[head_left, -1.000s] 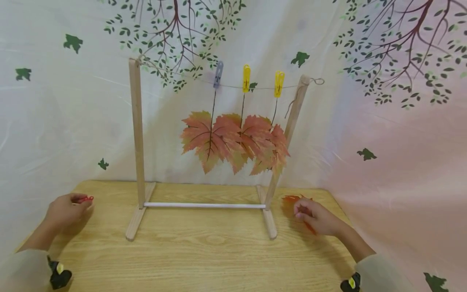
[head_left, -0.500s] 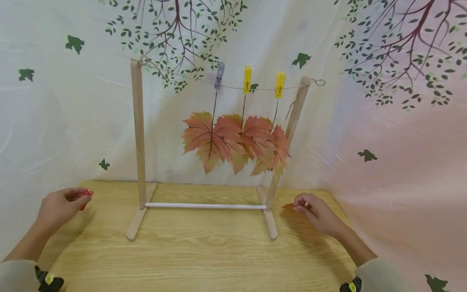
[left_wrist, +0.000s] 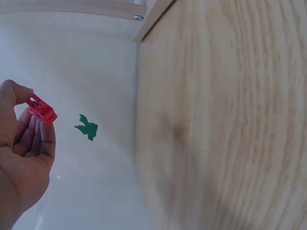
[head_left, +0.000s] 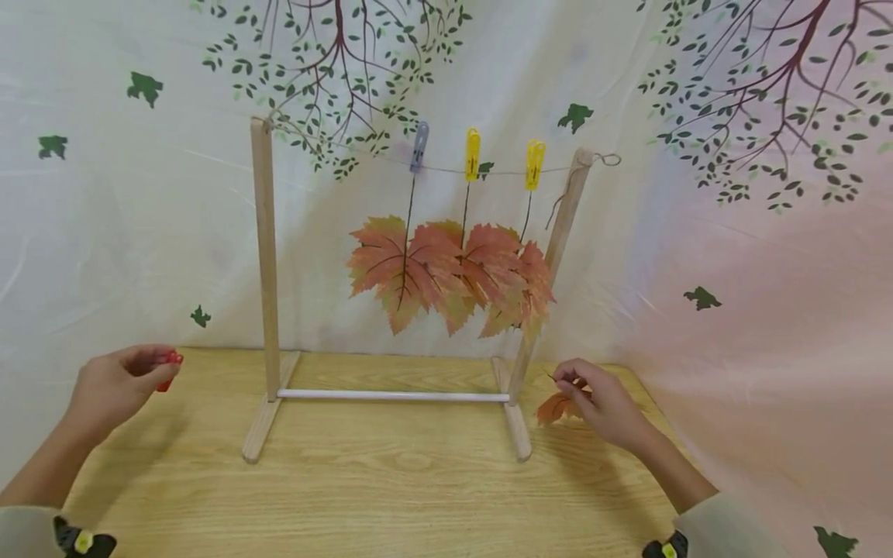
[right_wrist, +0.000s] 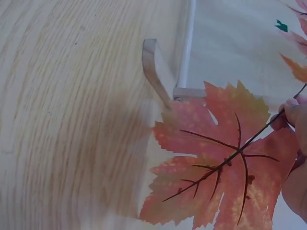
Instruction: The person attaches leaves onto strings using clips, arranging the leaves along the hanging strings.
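Observation:
At the table's left side my left hand [head_left: 115, 387] pinches a red clothespin [left_wrist: 42, 110] between thumb and fingers, above the tabletop. On the right, my right hand [head_left: 603, 403] pinches the dark stem of an orange-red artificial maple leaf [right_wrist: 225, 163]; the blade hangs below the fingers, partly hidden by the hand in the head view. Between the hands stands a wooden frame with a string [head_left: 443, 168] across its top. From it hang several similar leaves [head_left: 405, 267], overlapping, clipped by a grey clothespin [head_left: 419, 147] and yellow clothespins [head_left: 472, 155].
The frame's left post [head_left: 264, 263] and right post [head_left: 568, 209] rise from wooden feet [head_left: 261, 430], joined low down by a white rod [head_left: 394, 395]. Behind the wood-grain table [head_left: 391, 488] hangs a pale backdrop [head_left: 105, 232] printed with branches and green leaves.
My right hand has lifted the leaf off the table by its stem, and the leaf now hangs down. My left hand has risen slightly with the red clothespin.

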Demonstrator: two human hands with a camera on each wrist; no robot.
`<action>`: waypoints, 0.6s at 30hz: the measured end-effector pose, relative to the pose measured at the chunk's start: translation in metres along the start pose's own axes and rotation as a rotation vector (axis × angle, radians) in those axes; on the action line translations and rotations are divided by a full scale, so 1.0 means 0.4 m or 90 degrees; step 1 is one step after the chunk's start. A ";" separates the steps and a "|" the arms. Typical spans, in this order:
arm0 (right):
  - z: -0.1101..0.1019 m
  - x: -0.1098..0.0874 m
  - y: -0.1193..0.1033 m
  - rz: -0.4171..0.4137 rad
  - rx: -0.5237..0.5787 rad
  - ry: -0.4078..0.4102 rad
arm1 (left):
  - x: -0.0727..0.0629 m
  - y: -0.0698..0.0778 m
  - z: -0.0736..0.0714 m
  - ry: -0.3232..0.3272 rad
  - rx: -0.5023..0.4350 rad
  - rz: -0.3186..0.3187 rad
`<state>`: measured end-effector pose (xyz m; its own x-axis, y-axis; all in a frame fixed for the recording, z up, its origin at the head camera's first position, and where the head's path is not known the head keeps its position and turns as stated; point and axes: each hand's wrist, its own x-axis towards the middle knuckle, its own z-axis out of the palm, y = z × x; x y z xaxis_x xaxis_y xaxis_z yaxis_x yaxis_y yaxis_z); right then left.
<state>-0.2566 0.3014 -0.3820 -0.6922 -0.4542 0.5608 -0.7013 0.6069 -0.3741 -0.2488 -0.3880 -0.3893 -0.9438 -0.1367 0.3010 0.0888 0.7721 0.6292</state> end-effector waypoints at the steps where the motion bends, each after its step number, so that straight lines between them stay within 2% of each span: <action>1: 0.000 0.003 -0.005 -0.004 -0.001 0.001 | 0.001 0.007 -0.001 0.000 0.001 0.002; 9: 0.012 0.042 -0.054 -0.084 -0.030 0.018 | 0.004 0.069 -0.002 -0.002 -0.030 0.026; 18: 0.044 0.081 -0.115 -0.083 0.006 -0.017 | 0.009 0.149 -0.014 0.021 -0.052 0.082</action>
<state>-0.2497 0.2473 -0.3596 -0.5993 -0.5461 0.5853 -0.7871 0.5353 -0.3064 -0.2450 -0.3460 -0.3468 -0.9119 -0.0620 0.4056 0.2347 0.7321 0.6395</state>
